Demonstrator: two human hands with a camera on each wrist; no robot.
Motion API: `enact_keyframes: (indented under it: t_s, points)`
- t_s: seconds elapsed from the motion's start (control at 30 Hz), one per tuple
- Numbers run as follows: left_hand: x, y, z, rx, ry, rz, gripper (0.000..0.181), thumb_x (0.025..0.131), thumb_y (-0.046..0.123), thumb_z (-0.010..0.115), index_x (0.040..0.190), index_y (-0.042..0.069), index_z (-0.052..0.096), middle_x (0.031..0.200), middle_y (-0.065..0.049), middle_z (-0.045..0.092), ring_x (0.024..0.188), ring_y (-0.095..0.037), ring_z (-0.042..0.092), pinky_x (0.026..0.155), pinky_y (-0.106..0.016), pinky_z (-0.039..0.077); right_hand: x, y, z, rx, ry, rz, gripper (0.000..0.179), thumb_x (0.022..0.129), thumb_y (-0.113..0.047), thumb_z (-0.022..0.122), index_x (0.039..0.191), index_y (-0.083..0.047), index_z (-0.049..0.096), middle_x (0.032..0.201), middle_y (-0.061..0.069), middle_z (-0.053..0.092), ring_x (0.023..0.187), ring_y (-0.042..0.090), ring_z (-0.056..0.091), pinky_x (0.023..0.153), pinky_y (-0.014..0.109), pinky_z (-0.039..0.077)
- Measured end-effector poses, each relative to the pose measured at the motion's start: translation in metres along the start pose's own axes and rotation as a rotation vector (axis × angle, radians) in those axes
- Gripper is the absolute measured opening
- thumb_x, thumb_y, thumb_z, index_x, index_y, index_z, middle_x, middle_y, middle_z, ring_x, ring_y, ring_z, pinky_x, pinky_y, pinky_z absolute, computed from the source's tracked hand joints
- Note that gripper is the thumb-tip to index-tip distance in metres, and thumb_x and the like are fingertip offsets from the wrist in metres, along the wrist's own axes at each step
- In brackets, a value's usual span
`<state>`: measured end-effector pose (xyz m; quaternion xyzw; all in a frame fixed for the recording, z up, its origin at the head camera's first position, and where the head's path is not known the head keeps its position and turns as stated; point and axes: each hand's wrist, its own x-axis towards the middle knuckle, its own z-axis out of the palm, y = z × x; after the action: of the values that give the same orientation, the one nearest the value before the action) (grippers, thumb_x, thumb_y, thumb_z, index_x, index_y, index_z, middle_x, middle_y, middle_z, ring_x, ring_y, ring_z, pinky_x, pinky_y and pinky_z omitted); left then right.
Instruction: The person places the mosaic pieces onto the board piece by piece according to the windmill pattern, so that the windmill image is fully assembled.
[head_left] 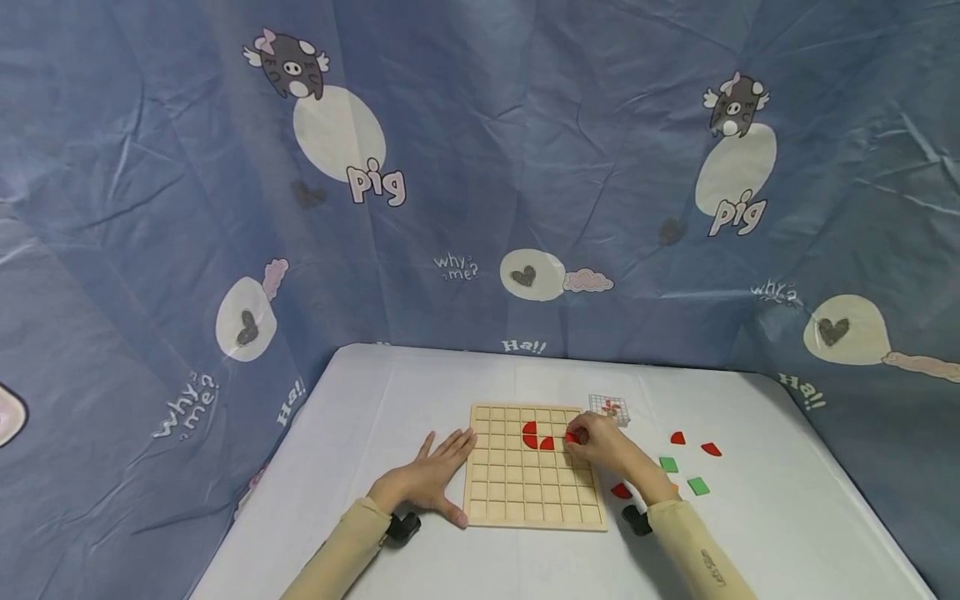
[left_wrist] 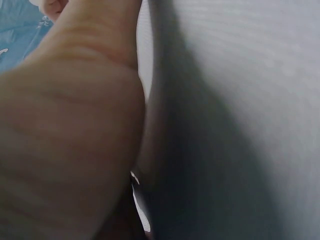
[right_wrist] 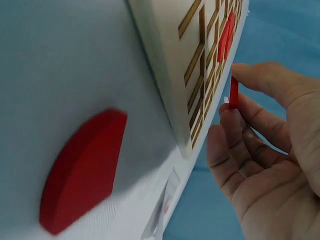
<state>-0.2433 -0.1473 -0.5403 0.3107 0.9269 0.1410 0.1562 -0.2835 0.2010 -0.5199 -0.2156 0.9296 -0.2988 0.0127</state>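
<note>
A square wooden grid board (head_left: 517, 487) lies on the white table, with several red quarter-circle pieces (head_left: 530, 442) set in its upper cells. My right hand (head_left: 600, 442) pinches another red quarter-circle piece (right_wrist: 234, 92) between thumb and fingers, over the board's upper right part. In the right wrist view the held piece stands edge-on. My left hand (head_left: 435, 477) is spread flat along the board's left edge, its fingertips at the rim and its thumb near the lower left corner. The left wrist view holds mostly the wrist and table.
A small printed pattern card (head_left: 610, 408) lies behind the board's upper right corner. To the right are loose red pieces (head_left: 711, 449), green squares (head_left: 698, 486) and an orange piece partly behind the right arm. Another red piece (right_wrist: 85, 170) lies beside the board. A blue patterned curtain (head_left: 480, 167) hangs behind.
</note>
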Motion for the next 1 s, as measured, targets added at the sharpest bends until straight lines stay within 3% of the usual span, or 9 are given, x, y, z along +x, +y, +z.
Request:
enact_keyframes:
  t_s: [0.5, 1.0]
  points:
    - [-0.002, 0.002, -0.001, 0.010, -0.002, 0.008, 0.135, 0.061, 0.071, 0.073, 0.156, 0.007, 0.001, 0.164, -0.011, -0.002, 0.151, -0.031, -0.001, 0.116, -0.064, -0.004, 0.009, -0.002, 0.011, -0.022, -0.056, -0.024, 0.014, 0.086, -0.010, 0.072, 0.098, -0.005, 0.069, 0.092, 0.003, 0.064, 0.078, 0.008, 0.056, 0.066, 0.021, 0.050]
    - [0.000, 0.000, 0.000, 0.007, 0.004, 0.002, 0.136, 0.060, 0.072, 0.073, 0.156, 0.008, 0.001, 0.164, -0.010, -0.002, 0.151, -0.030, -0.001, 0.116, -0.064, -0.005, 0.008, -0.004, 0.013, -0.037, -0.059, -0.045, 0.014, 0.086, -0.009, 0.072, 0.099, -0.004, 0.070, 0.091, 0.001, 0.062, 0.075, 0.006, 0.057, 0.064, 0.020, 0.051]
